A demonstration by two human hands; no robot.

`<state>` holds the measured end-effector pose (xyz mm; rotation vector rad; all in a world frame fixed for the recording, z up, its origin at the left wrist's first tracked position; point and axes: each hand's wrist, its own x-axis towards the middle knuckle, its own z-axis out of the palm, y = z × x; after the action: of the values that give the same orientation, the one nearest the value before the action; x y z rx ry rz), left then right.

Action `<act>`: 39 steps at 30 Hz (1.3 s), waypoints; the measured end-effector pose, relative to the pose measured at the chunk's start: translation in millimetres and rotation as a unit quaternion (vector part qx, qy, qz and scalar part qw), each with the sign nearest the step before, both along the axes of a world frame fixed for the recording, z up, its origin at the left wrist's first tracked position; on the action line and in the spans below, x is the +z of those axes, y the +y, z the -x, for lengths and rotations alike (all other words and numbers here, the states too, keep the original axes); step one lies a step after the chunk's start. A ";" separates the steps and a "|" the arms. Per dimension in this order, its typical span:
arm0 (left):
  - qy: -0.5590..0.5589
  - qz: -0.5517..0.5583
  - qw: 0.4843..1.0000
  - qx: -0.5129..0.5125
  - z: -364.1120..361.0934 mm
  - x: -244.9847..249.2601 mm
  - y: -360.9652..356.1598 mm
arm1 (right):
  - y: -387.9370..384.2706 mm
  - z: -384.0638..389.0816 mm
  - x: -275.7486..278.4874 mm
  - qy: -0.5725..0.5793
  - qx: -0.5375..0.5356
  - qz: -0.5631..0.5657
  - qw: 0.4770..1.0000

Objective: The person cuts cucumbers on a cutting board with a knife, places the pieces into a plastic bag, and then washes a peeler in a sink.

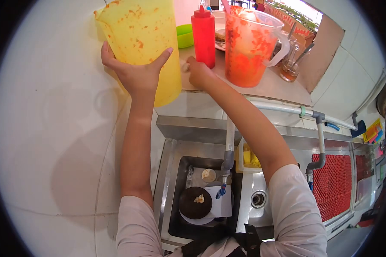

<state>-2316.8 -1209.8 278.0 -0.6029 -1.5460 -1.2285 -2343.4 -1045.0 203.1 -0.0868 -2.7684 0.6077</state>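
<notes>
White tiles (64, 162) flank a ledge (283, 92) above a steel sink, nearer than both hands, as a person's left hand (137, 75) grips a food-smeared yellow pitcher (137, 30), left of the curled right hand (200, 76) (its grasp, if any, is unclear). Just beyond the latter stands a red bottle (203, 38).

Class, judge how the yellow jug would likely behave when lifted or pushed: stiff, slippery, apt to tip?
The yellow jug is probably stiff: its wall looks undented at the left hand. Orange smears might make it slippery. Being tall, it could tip if pushed high up.
</notes>
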 end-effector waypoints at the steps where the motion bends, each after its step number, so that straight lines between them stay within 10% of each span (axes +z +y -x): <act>1: 0.007 -0.003 1.000 -0.013 1.7 -2.1 -1.4 | -2.3 2.2 -1.5 0.011 0.013 0.019 1.000; 11: 0.020 0.004 1.000 -0.009 5.8 -6.3 4.7 | -8.4 -80.4 13.8 0.248 0.087 0.137 0.955; 15: -0.005 -0.021 0.999 -0.024 7.4 -5.9 13.5 | 30.9 -122.6 42.5 0.604 -0.049 -0.076 0.792; 22: -0.051 -0.036 0.998 0.006 7.3 -0.6 35.5 | 112.3 -129.8 67.0 0.534 -0.195 0.168 0.805; 25: -0.087 -0.013 0.995 0.041 15.0 -0.3 41.2 | 125.6 -133.3 74.7 0.284 -0.082 0.443 0.846; 34: -0.053 0.085 0.989 0.111 32.9 -15.7 50.3 | 65.3 -133.4 54.7 0.373 -0.075 0.089 0.920; 39: -0.032 0.079 0.984 -0.159 -53.1 -29.4 71.8 | 79.6 -158.0 53.7 0.394 -0.037 0.338 0.854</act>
<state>-2263.7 -1138.0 248.7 -0.9512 -1.6554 -1.3813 -2185.4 -965.4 256.8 -0.0716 -1.6654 1.2362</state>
